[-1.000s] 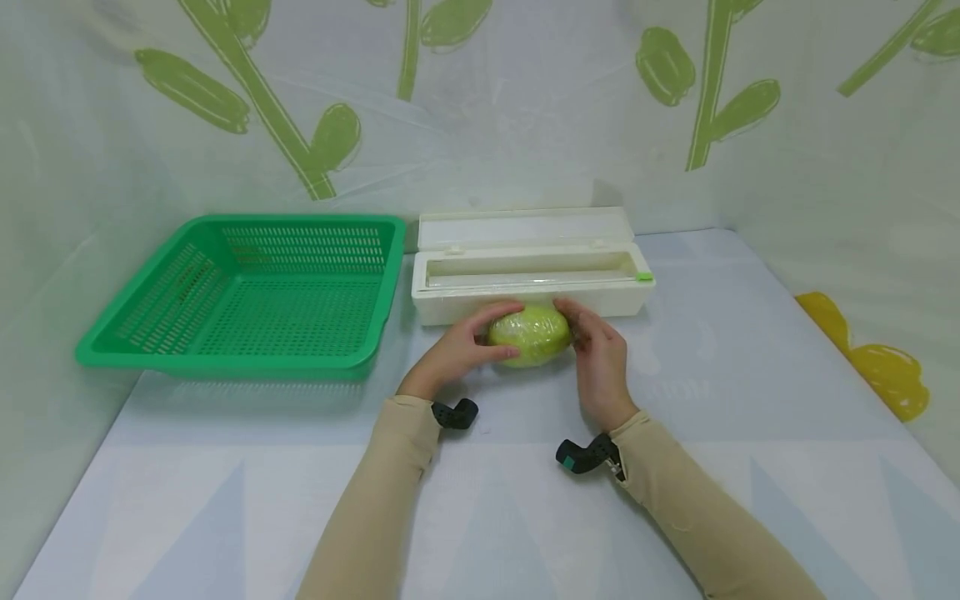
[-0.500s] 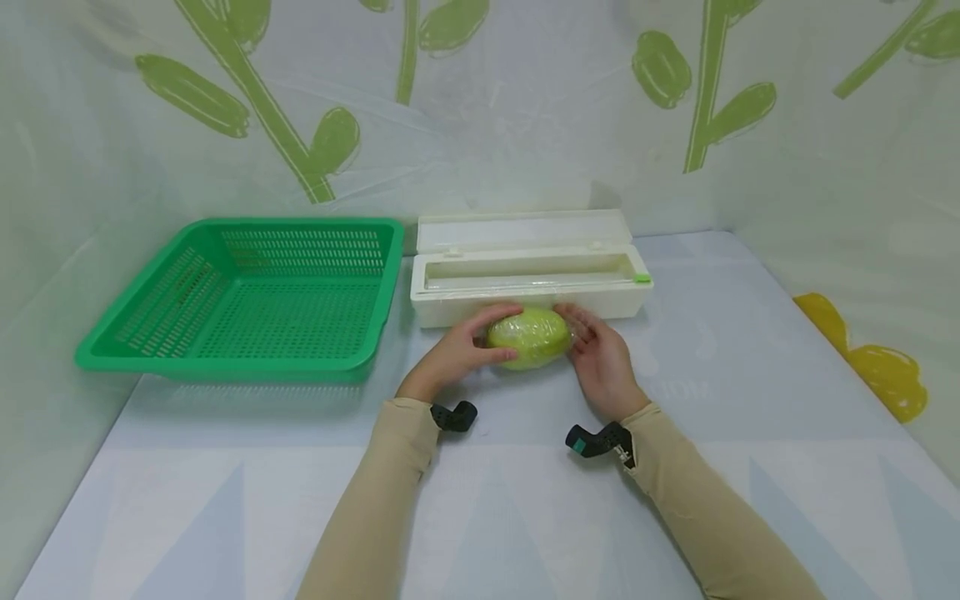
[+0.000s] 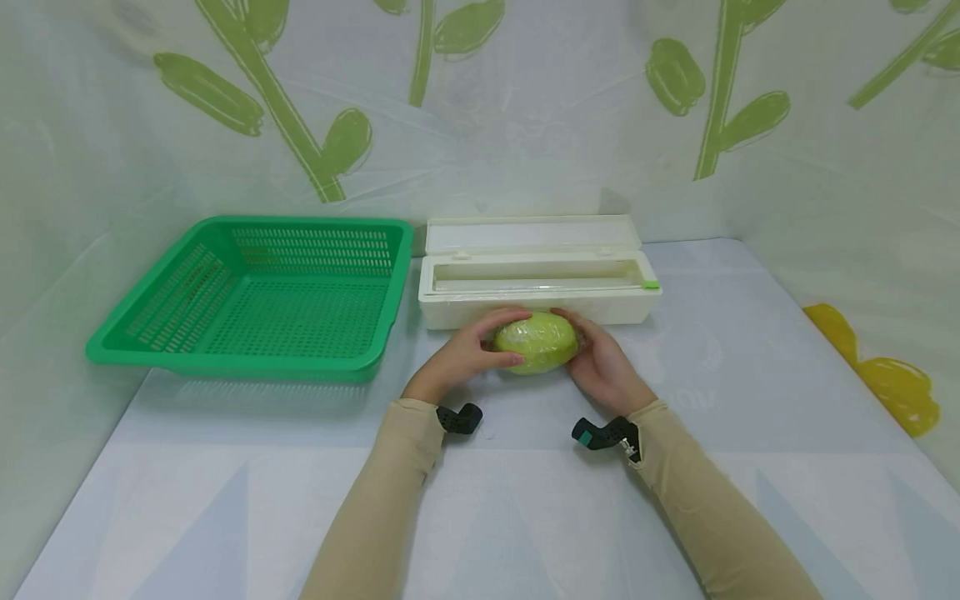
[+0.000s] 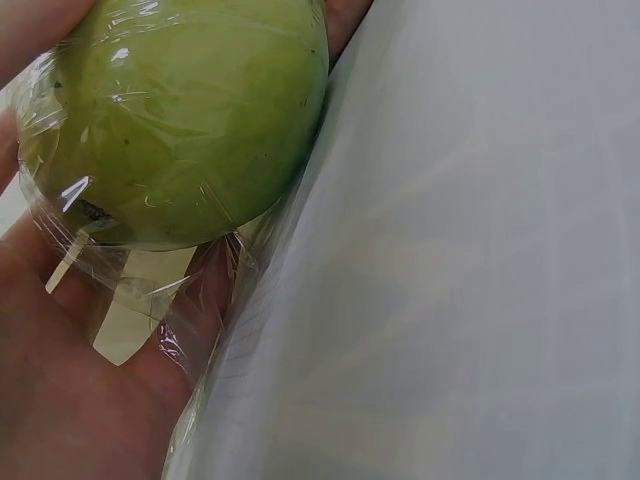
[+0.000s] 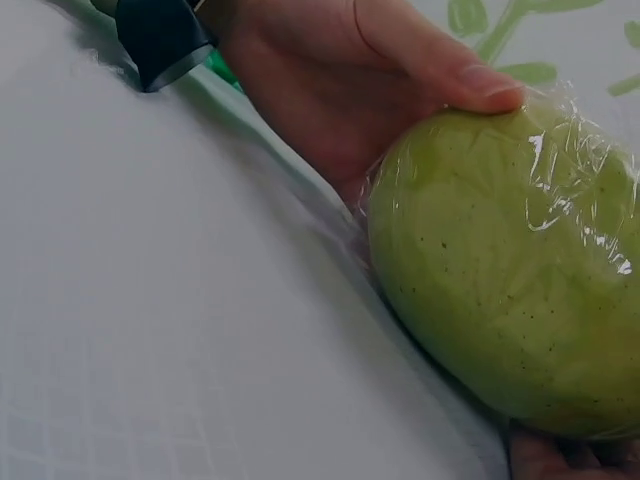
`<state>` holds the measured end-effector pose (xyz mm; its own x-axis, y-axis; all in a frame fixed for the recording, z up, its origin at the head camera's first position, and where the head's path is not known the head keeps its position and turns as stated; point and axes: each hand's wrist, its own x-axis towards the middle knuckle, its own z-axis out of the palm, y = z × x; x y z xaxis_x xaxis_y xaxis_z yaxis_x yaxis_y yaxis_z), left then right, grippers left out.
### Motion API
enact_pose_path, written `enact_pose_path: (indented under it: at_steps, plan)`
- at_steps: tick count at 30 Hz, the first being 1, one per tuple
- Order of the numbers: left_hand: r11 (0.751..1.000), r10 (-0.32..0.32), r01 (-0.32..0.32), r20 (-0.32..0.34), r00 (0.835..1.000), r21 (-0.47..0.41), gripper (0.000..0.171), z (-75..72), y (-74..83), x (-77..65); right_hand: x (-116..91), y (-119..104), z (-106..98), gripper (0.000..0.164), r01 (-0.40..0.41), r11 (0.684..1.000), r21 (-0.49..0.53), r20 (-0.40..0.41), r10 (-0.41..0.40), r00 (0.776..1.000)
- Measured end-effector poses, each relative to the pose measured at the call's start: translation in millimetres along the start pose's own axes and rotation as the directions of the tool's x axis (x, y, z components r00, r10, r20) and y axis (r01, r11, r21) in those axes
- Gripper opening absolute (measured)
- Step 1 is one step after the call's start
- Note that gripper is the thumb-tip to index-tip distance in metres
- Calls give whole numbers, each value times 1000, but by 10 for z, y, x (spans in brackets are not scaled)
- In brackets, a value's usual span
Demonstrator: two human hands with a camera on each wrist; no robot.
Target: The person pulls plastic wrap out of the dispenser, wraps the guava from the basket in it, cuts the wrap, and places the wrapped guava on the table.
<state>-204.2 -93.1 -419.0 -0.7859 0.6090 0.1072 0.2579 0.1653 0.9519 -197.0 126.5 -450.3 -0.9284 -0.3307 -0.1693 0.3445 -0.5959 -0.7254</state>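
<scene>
An oval green melon (image 3: pixel 537 342), wrapped in shiny cling film, sits low over the table in front of the film box. My left hand (image 3: pixel 467 357) holds its left end, thumb at the front and fingers at the back. At the other end is my right hand (image 3: pixel 604 363), palm turned toward the melon, its fingers reaching behind. The left wrist view shows loose film (image 4: pixel 180 300) trailing over the right fingers, near a dark mark on the melon's end. Seen from the right wrist, the left thumb (image 5: pixel 490 90) presses on the wrapped skin.
Behind the melon stands a white cling film box (image 3: pixel 536 310), lid raised, a film roll (image 3: pixel 540 284) inside and a green cutter tab (image 3: pixel 649 285) at its right end. A green perforated basket (image 3: pixel 247 362) stands on the left. A leaf-printed sheet (image 3: pixel 540 125) backs the table.
My right hand has swung outward and its palm now faces the melon more. The melon has turned slightly in the left hand's grip. The head view has shifted a little.
</scene>
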Motion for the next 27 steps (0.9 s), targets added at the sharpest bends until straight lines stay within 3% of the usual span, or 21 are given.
enact_pose_path:
  at_steps: [9, 20, 24, 27]
  plan:
    - [999, -26, 25, 11, 1000, 26, 59, 1, 22, -18, -6, -4, 45, 46, 29, 990, -141, 28, -25, 999]
    - [997, -55, 55, 10, 998, 48, 59, -12, 22, -20, -45, 20, 174, 55, 40, 941, -337, -80, -71, 994]
    - [998, -45, 45, -8, 999, 39, 58, -4, -133, 25, -65, 17, 209, 64, 28, 909, -415, -105, -78, 991]
    - [998, -35, 36, -20, 999, 46, 57, 3, -230, 49, -76, 11, 217, 68, 10, 859, -512, -120, -84, 989]
